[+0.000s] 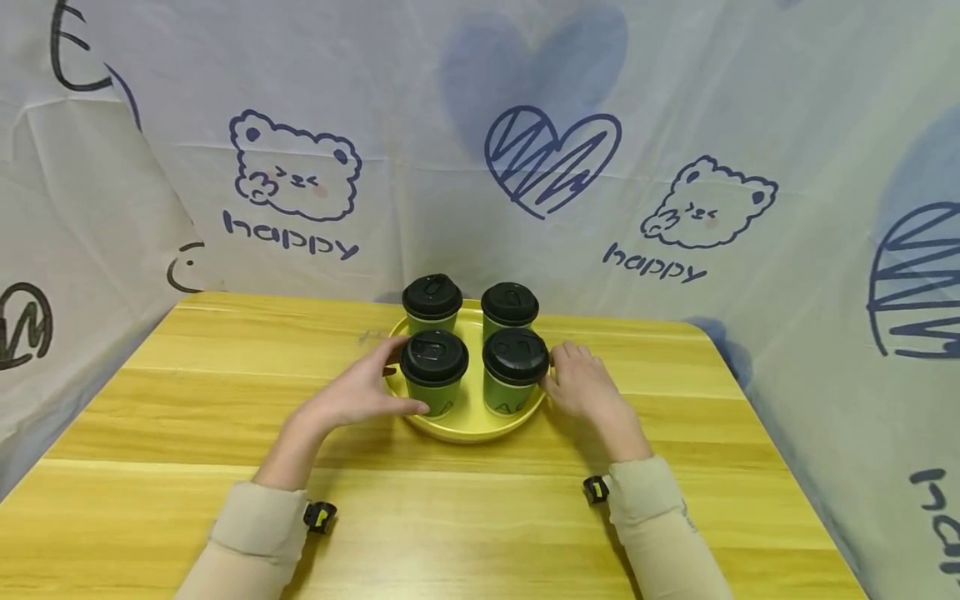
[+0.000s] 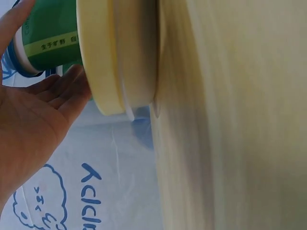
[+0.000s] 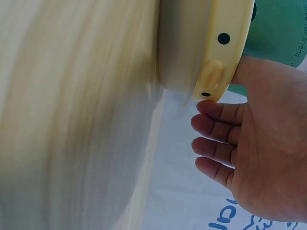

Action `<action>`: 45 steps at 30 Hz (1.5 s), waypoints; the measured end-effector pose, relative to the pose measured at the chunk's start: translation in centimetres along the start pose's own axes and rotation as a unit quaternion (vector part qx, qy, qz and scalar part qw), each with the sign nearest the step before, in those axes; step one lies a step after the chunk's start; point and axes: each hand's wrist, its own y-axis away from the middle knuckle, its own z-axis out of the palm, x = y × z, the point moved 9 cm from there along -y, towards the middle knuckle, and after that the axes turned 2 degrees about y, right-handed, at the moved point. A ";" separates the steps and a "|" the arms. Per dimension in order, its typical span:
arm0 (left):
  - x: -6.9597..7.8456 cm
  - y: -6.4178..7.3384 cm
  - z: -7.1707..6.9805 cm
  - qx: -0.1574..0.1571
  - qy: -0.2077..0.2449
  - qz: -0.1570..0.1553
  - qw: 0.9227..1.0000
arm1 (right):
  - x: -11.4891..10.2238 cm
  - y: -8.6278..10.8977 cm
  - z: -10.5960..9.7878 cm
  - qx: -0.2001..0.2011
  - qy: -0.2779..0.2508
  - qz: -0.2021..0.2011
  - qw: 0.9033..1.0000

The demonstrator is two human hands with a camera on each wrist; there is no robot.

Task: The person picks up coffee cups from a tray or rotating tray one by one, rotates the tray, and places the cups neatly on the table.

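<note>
On a round yellow tray (image 1: 468,427) stand several green paper cups with black lids. My left hand (image 1: 360,392) is spread around the left side of the front-left cup (image 1: 433,367); its thumb lies at the cup's front and its fingers reach behind. A gap separates the palm from this cup in the left wrist view. Beside the front-right cup (image 1: 514,371), my right hand (image 1: 581,383) pinches the tray's right rim. In the right wrist view, the thumb is inside the rim (image 3: 223,52) and the fingertips (image 3: 207,106) are outside it.
Two more lidded cups, one at back left (image 1: 432,302) and one at back right (image 1: 510,307), stand on the tray. The tray rests near the far edge of a wooden table (image 1: 465,517). A white cloth with drawings (image 1: 420,125) hangs right behind.
</note>
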 end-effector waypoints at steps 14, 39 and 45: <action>0.0 -0.6 1.1 0.017 0.028 0.017 0.999 | -0.4 0.3 -0.2 0.009 0.010 0.005 1.000; 0.0 -0.3 1.0 0.029 0.062 -0.003 0.998 | -0.5 0.4 0.1 0.011 0.015 -0.001 1.000; 0.4 -0.2 0.7 0.033 0.080 0.006 0.996 | -0.4 0.4 0.2 0.011 0.015 -0.003 1.000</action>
